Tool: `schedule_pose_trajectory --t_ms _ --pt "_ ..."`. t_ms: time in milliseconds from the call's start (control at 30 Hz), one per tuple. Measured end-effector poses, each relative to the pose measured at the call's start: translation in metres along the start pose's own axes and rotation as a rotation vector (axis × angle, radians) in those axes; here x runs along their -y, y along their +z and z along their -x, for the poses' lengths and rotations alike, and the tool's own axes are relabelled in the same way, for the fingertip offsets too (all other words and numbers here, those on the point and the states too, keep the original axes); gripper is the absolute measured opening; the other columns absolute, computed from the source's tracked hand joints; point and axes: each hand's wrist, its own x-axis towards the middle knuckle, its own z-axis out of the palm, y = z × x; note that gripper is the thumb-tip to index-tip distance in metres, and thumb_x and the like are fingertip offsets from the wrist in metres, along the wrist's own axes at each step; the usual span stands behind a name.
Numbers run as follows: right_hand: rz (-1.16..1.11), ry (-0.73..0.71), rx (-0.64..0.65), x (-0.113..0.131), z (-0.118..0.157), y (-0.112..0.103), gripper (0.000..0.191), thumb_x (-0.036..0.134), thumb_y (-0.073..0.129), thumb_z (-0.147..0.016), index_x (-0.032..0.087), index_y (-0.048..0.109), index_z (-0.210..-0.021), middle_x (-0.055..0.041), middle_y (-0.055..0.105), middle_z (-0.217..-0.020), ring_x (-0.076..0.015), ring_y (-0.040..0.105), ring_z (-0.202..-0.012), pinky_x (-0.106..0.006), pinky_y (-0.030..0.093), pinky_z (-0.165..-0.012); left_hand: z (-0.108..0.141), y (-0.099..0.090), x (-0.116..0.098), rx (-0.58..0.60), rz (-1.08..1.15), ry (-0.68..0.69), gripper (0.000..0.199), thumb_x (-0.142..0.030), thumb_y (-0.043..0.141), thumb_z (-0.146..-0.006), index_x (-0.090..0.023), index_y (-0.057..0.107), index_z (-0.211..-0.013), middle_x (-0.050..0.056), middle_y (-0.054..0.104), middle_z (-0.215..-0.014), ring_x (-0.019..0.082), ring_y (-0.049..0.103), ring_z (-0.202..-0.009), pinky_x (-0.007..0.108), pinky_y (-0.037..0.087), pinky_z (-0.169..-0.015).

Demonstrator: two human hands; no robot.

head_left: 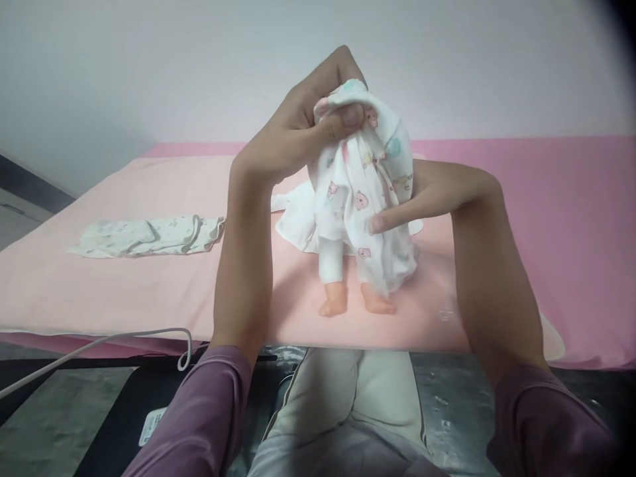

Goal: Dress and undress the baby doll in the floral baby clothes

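Observation:
A white cloth garment [360,199] printed with small pink bears hangs bunched between my hands. My left hand [318,119] grips its top edge, thumb in front and fingers behind. Lower on the right side, my right hand [422,195] holds the fabric between its thumb in front and fingers hidden behind. Below and behind the cloth show a doll's legs [331,262] in white, with bare feet towards me. The doll's head and body are hidden. White clothing [298,222] lies spread around it.
A folded, patterned cloth [149,236] lies on the pink padded surface [149,291] at the left. A white cable [124,334] loops over its front edge. A wall stands behind, and my legs [348,391] are below the front edge.

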Motion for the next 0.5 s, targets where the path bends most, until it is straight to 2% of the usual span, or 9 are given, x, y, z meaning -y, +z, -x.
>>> schedule_pose_trajectory --t_ms 67,133,200,267,300,333,433,500 --pt "0.004 0.027 -0.051 0.003 0.0 0.002 0.062 0.06 0.104 -0.067 0.029 0.077 -0.113 -0.0005 0.082 -0.109 -0.0326 0.077 -0.117 -0.044 0.067 -0.096 -0.001 0.004 0.002 -0.062 -0.028 -0.032 0.042 -0.065 0.07 -0.105 -0.023 0.072 -0.099 0.004 0.063 -0.081 0.019 0.06 -0.076 0.034 0.047 -0.075" --pt "-0.02 -0.041 -0.222 0.007 -0.002 0.006 0.055 0.064 0.097 -0.077 0.027 0.076 -0.112 -0.0017 0.082 -0.111 -0.0309 0.076 -0.117 -0.042 0.065 -0.098 0.001 0.005 0.003 -0.057 -0.038 -0.078 0.049 -0.068 0.066 -0.105 -0.021 0.074 -0.094 0.005 0.064 -0.082 0.018 0.059 -0.074 0.034 0.048 -0.073" --pt "-0.069 -0.164 -0.431 0.012 -0.006 0.011 0.046 0.065 0.088 -0.088 0.028 0.076 -0.113 -0.0022 0.081 -0.113 -0.0292 0.075 -0.116 -0.042 0.062 -0.101 0.004 0.002 0.004 0.065 -0.009 -0.133 0.051 -0.07 0.077 -0.096 -0.019 0.078 -0.094 0.005 0.067 -0.083 0.019 0.063 -0.074 0.034 0.049 -0.07" --pt "-0.103 -0.245 -0.561 0.015 -0.007 0.011 0.038 0.062 0.084 -0.094 0.029 0.077 -0.112 -0.0023 0.081 -0.113 -0.0295 0.075 -0.116 -0.044 0.06 -0.103 0.007 -0.001 0.005 0.172 0.005 -0.167 0.049 -0.061 0.091 -0.087 -0.016 0.081 -0.102 0.007 0.072 -0.09 0.022 0.07 -0.082 0.034 0.053 -0.074" --pt "-0.102 -0.238 -0.564 0.015 -0.006 0.009 0.034 0.06 0.082 -0.096 0.03 0.078 -0.111 -0.0024 0.081 -0.113 -0.03 0.074 -0.117 -0.045 0.059 -0.105 0.007 -0.002 0.006 0.17 0.014 -0.169 0.047 -0.057 0.092 -0.087 -0.016 0.081 -0.106 0.007 0.074 -0.094 0.024 0.073 -0.088 0.035 0.056 -0.078" --pt "-0.081 -0.201 -0.523 0.014 -0.002 0.005 0.031 0.058 0.081 -0.098 0.029 0.08 -0.11 -0.0027 0.081 -0.112 -0.03 0.075 -0.117 -0.045 0.059 -0.105 0.007 -0.002 0.008 0.12 0.036 -0.157 0.043 -0.055 0.09 -0.09 -0.016 0.081 -0.107 0.008 0.075 -0.096 0.025 0.074 -0.092 0.035 0.058 -0.081" --pt "0.057 -0.005 -0.201 0.008 0.013 -0.009 0.029 0.055 0.083 -0.097 0.028 0.082 -0.108 -0.002 0.081 -0.107 -0.0279 0.077 -0.104 -0.041 0.064 -0.092 0.005 0.004 0.016 -0.071 0.151 -0.089 0.036 -0.057 0.076 -0.101 -0.021 0.075 -0.102 0.005 0.073 -0.093 0.024 0.075 -0.093 0.035 0.059 -0.083" --pt "0.113 0.038 -0.054 0.006 0.019 -0.014 0.038 0.057 0.093 -0.088 0.026 0.081 -0.107 -0.0012 0.081 -0.105 -0.0267 0.077 -0.096 -0.039 0.066 -0.082 0.004 0.008 0.022 -0.096 0.177 -0.117 0.033 -0.053 0.07 -0.106 -0.02 0.074 -0.105 0.003 0.07 -0.094 0.022 0.076 -0.096 0.034 0.058 -0.084"
